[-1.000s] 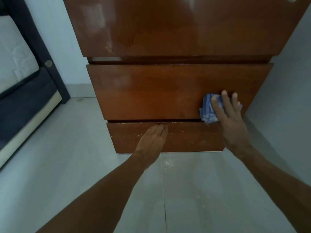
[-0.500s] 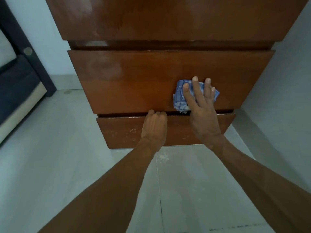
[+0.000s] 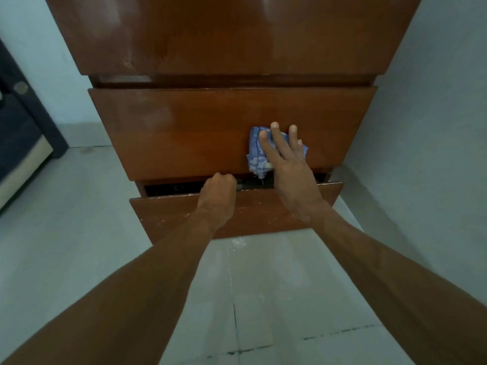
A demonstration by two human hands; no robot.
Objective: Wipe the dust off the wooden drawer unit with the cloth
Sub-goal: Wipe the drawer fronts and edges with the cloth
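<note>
Blue cloth (image 3: 254, 154) is sliding left under the flat-fingered right hand (image 3: 290, 167) at centre frame; the left hand (image 3: 218, 189), curled over the bottom drawer (image 3: 263, 212), is pulling it ajar, likely for wiping.

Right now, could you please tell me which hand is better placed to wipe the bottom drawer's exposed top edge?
Probably the right hand: it presses the cloth on the middle drawer, just above that edge. The left hand grips the bottom drawer and holds no cloth.
</note>
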